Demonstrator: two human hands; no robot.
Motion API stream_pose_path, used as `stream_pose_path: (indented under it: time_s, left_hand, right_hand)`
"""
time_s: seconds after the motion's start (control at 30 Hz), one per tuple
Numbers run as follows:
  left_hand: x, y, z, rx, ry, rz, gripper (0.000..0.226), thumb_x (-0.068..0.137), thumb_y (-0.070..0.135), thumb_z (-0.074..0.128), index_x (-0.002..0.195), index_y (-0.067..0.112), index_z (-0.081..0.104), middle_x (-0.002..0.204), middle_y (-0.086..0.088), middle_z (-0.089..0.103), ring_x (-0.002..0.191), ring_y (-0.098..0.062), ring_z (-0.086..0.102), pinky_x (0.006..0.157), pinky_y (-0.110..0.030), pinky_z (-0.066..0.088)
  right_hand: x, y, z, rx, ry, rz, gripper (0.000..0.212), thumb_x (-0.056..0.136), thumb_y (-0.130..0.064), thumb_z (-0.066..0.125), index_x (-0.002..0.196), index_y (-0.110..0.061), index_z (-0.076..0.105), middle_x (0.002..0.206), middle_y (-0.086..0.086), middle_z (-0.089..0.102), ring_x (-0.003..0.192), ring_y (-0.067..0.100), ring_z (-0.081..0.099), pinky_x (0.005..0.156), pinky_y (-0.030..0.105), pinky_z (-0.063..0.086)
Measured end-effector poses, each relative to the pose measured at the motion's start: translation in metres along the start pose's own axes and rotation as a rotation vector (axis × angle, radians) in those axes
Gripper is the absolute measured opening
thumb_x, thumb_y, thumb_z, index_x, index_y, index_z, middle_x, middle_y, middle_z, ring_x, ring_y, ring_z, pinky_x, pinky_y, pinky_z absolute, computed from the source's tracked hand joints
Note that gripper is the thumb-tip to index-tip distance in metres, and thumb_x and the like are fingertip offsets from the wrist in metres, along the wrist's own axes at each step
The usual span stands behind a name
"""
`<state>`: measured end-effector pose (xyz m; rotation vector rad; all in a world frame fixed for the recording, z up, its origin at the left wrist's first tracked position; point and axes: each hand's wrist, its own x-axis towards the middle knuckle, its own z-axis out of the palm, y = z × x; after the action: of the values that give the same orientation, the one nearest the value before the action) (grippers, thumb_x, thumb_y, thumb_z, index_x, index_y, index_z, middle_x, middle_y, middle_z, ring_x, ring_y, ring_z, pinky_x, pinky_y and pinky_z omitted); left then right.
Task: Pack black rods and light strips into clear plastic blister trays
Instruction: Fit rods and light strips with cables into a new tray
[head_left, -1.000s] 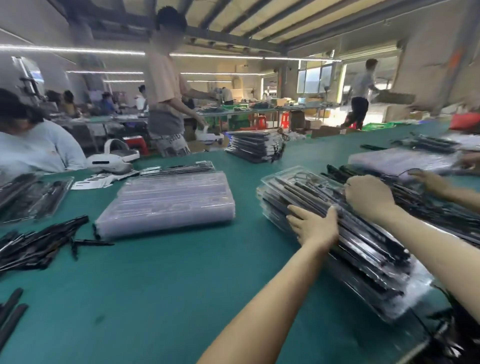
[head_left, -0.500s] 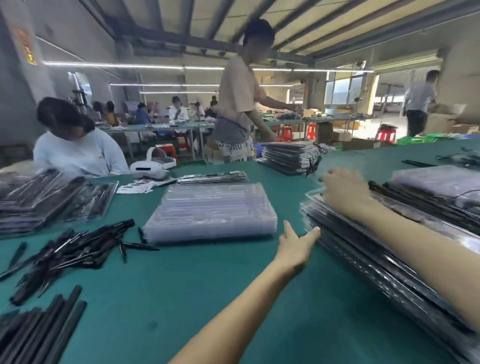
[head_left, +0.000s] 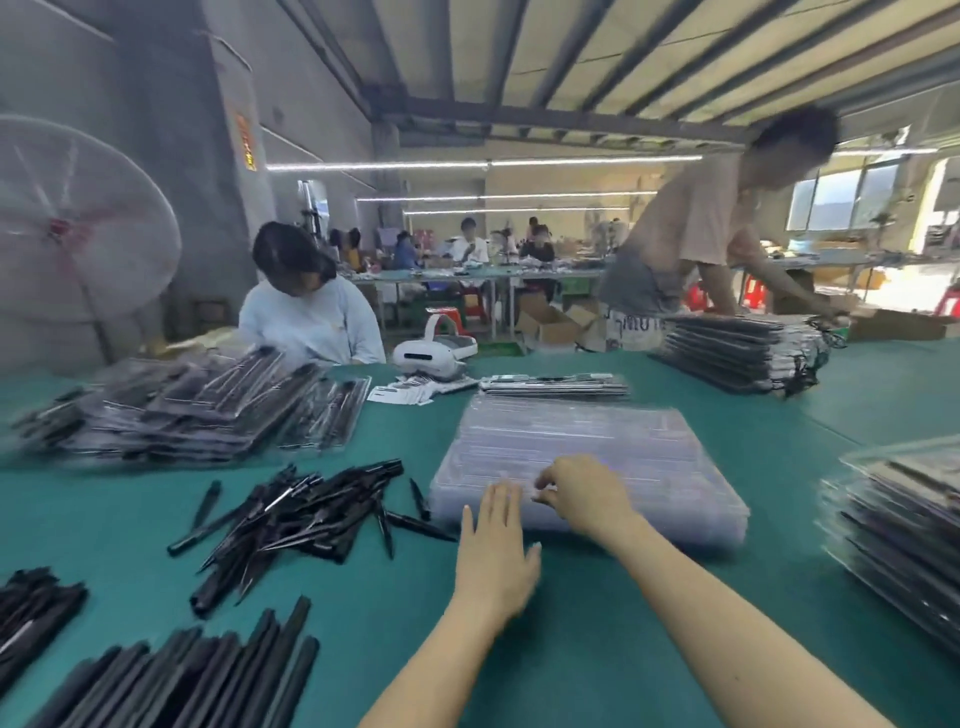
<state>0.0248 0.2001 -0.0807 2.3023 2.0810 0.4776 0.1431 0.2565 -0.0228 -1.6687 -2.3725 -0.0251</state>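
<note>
Centre frame: stack of empty clear blister trays (head_left: 587, 457) on green table (head_left: 597, 639). Right hand (head_left: 582, 493) is set on the near edge of the stack, fingertips curled and pinching at the top tray's rim; motion blur noted. Left hand (head_left: 496, 551) lies flat, fingers straight, against the stack's near-left edge, holding nothing. Loose black rods (head_left: 306, 514) are piled left of the stack. Judgement: one tray only should be peeled while the stack is steadied; nested trays may lift together.
</note>
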Motion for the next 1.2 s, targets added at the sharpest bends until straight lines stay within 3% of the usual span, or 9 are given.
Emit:
stream_pose_path:
  time_s: [0.17, 0.33, 0.43, 0.63, 0.77, 0.97, 1.07, 1.13, 1.2]
  left_hand:
    - [0.005, -0.024, 0.042, -0.129, 0.122, -0.021, 0.081, 0.095, 0.030, 0.038, 0.141, 0.035, -0.028, 0.148, 0.016, -0.036, 0.137, -0.004, -0.033, 0.114, -0.045, -0.015]
    - [0.006, -0.023, 0.040, -0.100, 0.168, 0.020, 0.079, 0.093, 0.027, 0.039, 0.149, 0.030, -0.017, 0.149, 0.014, -0.037, 0.134, -0.004, -0.037, 0.114, -0.044, -0.019]
    - [0.004, -0.023, 0.040, -0.094, 0.193, 0.026, 0.080, 0.093, 0.025, 0.040, 0.150, 0.029, -0.016, 0.151, 0.011, -0.035, 0.136, -0.006, -0.036, 0.115, -0.042, -0.020]
    - [0.002, -0.021, 0.040, -0.058, 0.255, 0.042, 0.074, 0.089, 0.016, 0.037, 0.153, 0.021, -0.001, 0.160, 0.007, -0.008, 0.145, -0.010, -0.018, 0.115, -0.037, -0.019]
    - [0.002, -0.020, 0.039, -0.069, 0.227, 0.025, 0.083, 0.083, 0.010, 0.037, 0.153, 0.023, -0.006, 0.159, 0.012, -0.013, 0.143, -0.003, -0.018, 0.115, -0.034, -0.019]
    - [-0.001, -0.018, 0.035, -0.133, 0.242, 0.011, 0.084, 0.080, 0.004, 0.038, 0.153, 0.024, 0.003, 0.159, 0.013, -0.005, 0.145, -0.002, -0.010, 0.115, -0.034, -0.019]
    - [-0.001, -0.020, 0.035, -0.142, 0.239, 0.006, 0.084, 0.081, 0.005, 0.037, 0.153, 0.027, 0.000, 0.158, 0.016, -0.010, 0.144, 0.000, -0.012, 0.117, -0.037, -0.010]
    - [-0.001, -0.021, 0.036, -0.139, 0.236, 0.004, 0.086, 0.080, 0.004, 0.038, 0.152, 0.028, -0.001, 0.158, 0.017, -0.012, 0.143, 0.001, -0.013, 0.118, -0.037, -0.008]
    - [-0.001, -0.020, 0.036, -0.158, 0.228, 0.014, 0.087, 0.079, 0.003, 0.039, 0.153, 0.028, 0.000, 0.158, 0.018, -0.011, 0.143, 0.001, -0.012, 0.118, -0.036, -0.009]
  right_hand:
    - [0.011, 0.005, 0.041, 0.276, 0.208, 0.131, 0.023, 0.094, -0.037, 0.055, 0.093, -0.020, 0.071, 0.093, -0.003, 0.063, 0.098, 0.020, 0.059, 0.067, 0.029, 0.036]
    - [0.032, 0.018, 0.021, 0.345, -0.032, 0.123, 0.017, 0.088, -0.033, 0.065, 0.088, -0.020, 0.075, 0.091, 0.004, 0.073, 0.085, 0.018, 0.062, 0.067, 0.026, 0.041]
    - [0.030, 0.022, 0.022, 0.365, -0.004, 0.089, 0.018, 0.089, -0.034, 0.064, 0.086, -0.020, 0.076, 0.087, 0.004, 0.073, 0.084, 0.020, 0.063, 0.073, 0.031, 0.046]
    - [0.017, 0.016, 0.045, 0.261, 0.248, 0.066, 0.026, 0.094, -0.041, 0.054, 0.091, -0.022, 0.071, 0.090, 0.001, 0.063, 0.086, 0.024, 0.060, 0.073, 0.037, 0.048]
    - [0.019, 0.015, 0.046, 0.168, 0.270, 0.017, 0.028, 0.098, -0.036, 0.049, 0.097, -0.014, 0.067, 0.100, 0.002, 0.061, 0.093, 0.025, 0.059, 0.070, 0.034, 0.041]
    - [0.048, 0.006, -0.028, 0.305, 0.694, 0.111, 0.027, 0.101, -0.021, 0.041, 0.094, -0.002, 0.059, 0.094, 0.012, 0.056, 0.088, 0.030, 0.052, 0.068, 0.031, 0.028]
    - [0.046, 0.006, -0.077, 0.275, 0.872, 0.024, 0.027, 0.101, -0.018, 0.041, 0.097, 0.002, 0.059, 0.096, 0.017, 0.058, 0.085, 0.031, 0.052, 0.069, 0.030, 0.028]
    - [0.025, 0.000, -0.092, 0.231, 0.992, -0.118, 0.024, 0.100, -0.016, 0.044, 0.092, 0.002, 0.059, 0.089, 0.016, 0.058, 0.072, 0.026, 0.049, 0.062, 0.028, 0.029]
    - [-0.010, -0.007, -0.084, 0.098, 0.977, -0.249, 0.021, 0.099, -0.017, 0.048, 0.086, -0.003, 0.058, 0.083, 0.009, 0.057, 0.063, 0.021, 0.046, 0.049, 0.023, 0.028]
